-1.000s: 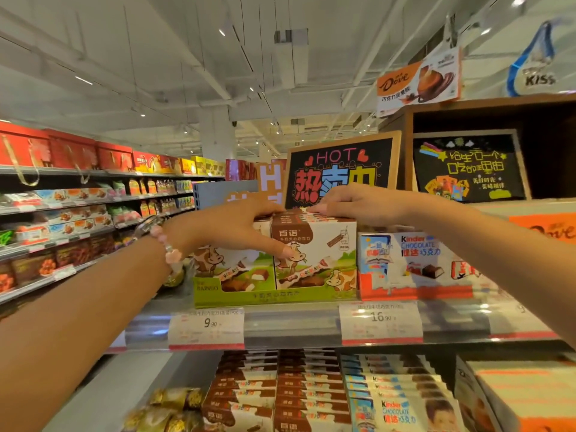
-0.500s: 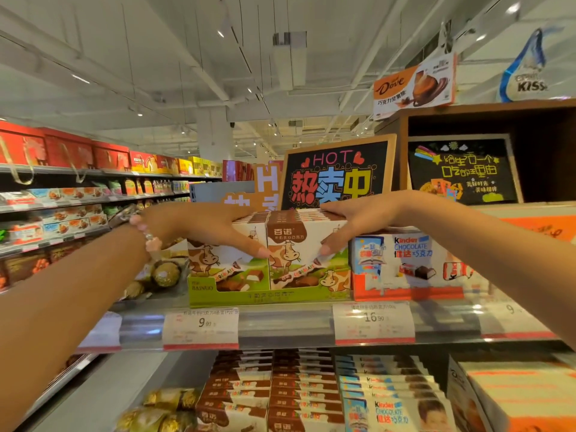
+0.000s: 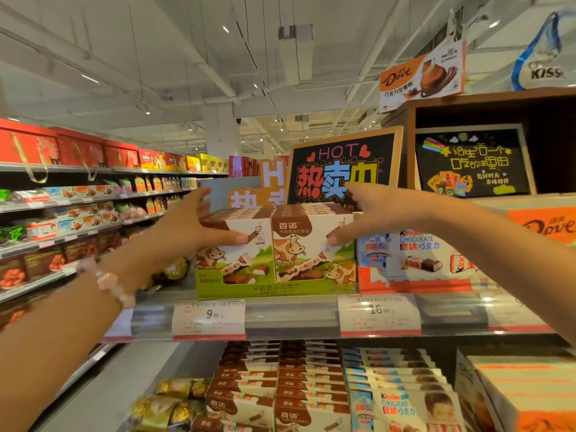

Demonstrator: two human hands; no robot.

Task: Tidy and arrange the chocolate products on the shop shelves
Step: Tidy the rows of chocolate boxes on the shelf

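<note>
Two rows of brown-and-white cow-print chocolate boxes, a left row (image 3: pixel 237 263) and a right row (image 3: pixel 311 260), stand side by side in a green display tray (image 3: pixel 265 289) on the upper shelf (image 3: pixel 290 316). My left hand (image 3: pixel 193 226) lies against the left row's outer side, fingers straight, thumb tip touching its front. My right hand (image 3: pixel 371 210) reaches over the right row's outer top corner, thumb tip resting on that front face. Neither hand curls round a box.
Kinder chocolate boxes (image 3: pixel 414 257) stand right beside the tray. A black "HOT" sign (image 3: pixel 343 169) leans behind the rows. Price tags (image 3: pixel 208 316) hang on the shelf edge. Below lie flat stacks of chocolate packs (image 3: pixel 280 385), gold-wrapped sweets (image 3: pixel 174 400) and an orange box (image 3: pixel 523 394).
Both hands have slid apart from the top middle of the two rows to their outer sides. The rows stand square in the tray.
</note>
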